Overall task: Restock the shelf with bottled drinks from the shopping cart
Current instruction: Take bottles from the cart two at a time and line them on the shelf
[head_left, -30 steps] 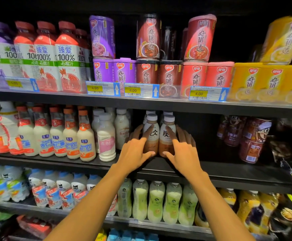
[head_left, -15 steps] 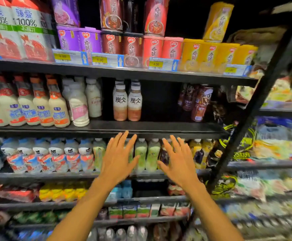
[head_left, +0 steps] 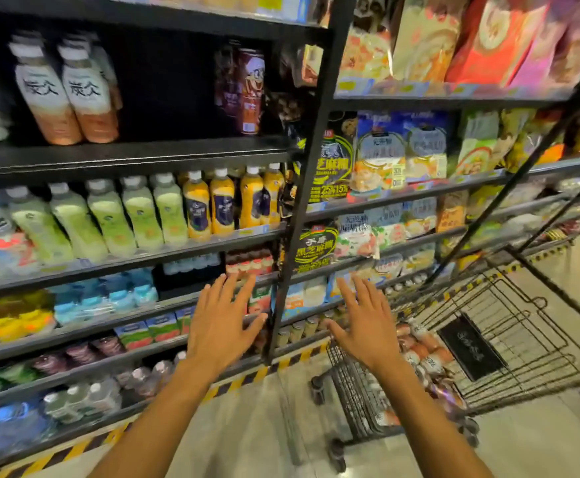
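Two brown-and-white bottled drinks (head_left: 69, 98) with black characters stand side by side on the black shelf (head_left: 137, 155) at upper left, with dark bare shelf space to their right. My left hand (head_left: 221, 326) and my right hand (head_left: 368, 327) hover empty, fingers spread, well below that shelf and in front of the lower racks. A black wire shopping cart (head_left: 488, 339) stands at lower right. Several more of the same brown-and-white bottles (head_left: 423, 353) lie in its basket, just right of my right hand.
A black upright post (head_left: 302, 215) divides the drink racks from snack-bag shelves (head_left: 419, 150) on the right. Green and orange bottles (head_left: 164, 212) fill the rack below. Dark cans (head_left: 247, 91) stand at the shelf's right end. Yellow-black tape (head_left: 240, 384) edges the floor.
Both hands came off the two bottles on the shelf and dropped, open and empty. My view swung right and down, bringing the cart into sight.
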`<action>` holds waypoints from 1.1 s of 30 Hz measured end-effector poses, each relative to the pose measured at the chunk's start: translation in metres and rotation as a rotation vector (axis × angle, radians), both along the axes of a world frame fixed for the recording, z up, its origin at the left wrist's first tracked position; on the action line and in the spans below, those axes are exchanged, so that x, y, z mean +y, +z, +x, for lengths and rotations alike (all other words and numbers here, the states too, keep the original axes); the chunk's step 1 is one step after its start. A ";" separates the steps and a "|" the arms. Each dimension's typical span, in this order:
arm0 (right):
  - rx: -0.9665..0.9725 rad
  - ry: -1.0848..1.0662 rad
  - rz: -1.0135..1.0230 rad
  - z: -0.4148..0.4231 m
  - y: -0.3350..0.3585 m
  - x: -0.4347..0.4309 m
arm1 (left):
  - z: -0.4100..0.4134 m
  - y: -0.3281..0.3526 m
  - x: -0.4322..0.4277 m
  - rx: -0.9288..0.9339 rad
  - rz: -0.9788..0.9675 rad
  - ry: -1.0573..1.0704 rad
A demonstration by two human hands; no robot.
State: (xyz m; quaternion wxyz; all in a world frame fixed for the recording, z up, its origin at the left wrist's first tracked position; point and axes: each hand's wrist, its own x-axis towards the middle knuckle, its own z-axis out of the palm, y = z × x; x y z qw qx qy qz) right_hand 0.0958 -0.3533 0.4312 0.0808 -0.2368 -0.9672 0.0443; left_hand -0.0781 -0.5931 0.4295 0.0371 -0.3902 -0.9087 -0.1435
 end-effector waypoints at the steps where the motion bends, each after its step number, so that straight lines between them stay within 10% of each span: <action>1: -0.010 -0.031 -0.006 0.023 -0.005 0.013 | 0.015 -0.005 0.015 -0.018 -0.005 -0.025; 15: -0.060 -0.155 -0.141 0.264 -0.068 0.256 | 0.245 -0.082 0.271 -0.199 -0.093 -0.037; 33: -0.386 0.074 -0.395 0.248 -0.212 0.395 | 0.294 -0.242 0.403 -0.545 -0.224 0.226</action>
